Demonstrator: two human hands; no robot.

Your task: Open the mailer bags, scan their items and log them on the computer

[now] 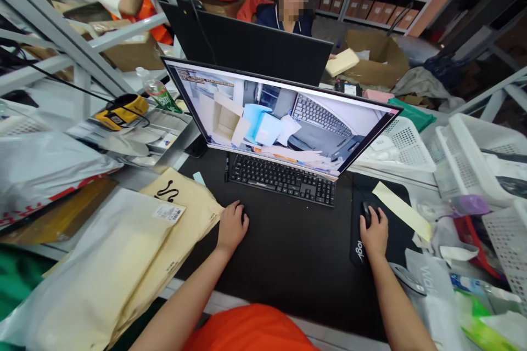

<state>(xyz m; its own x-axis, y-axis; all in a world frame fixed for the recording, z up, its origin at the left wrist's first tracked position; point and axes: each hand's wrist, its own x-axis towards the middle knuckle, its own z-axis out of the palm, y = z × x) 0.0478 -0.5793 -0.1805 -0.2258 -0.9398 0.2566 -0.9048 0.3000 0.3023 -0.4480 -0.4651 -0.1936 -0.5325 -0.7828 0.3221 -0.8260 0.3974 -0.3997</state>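
Note:
My right hand (374, 230) lies curled over a black mouse (366, 211) on a black mouse pad (359, 241). On the dark desk mat (288, 247), my left hand (231, 226) rests with its fingers curled under, holding nothing visible, just right of a tan padded mailer (185, 214). A black keyboard (283, 178) lies beyond both hands, under a wide monitor (280, 115) showing a video image.
Grey and tan mail bags (102, 269) pile up at the left. A yellow scanner (121, 111) and a bottle (156, 90) stand behind them. White plastic baskets (473, 159) crowd the right. A person sits opposite behind another monitor (255, 46); another in orange stands far left.

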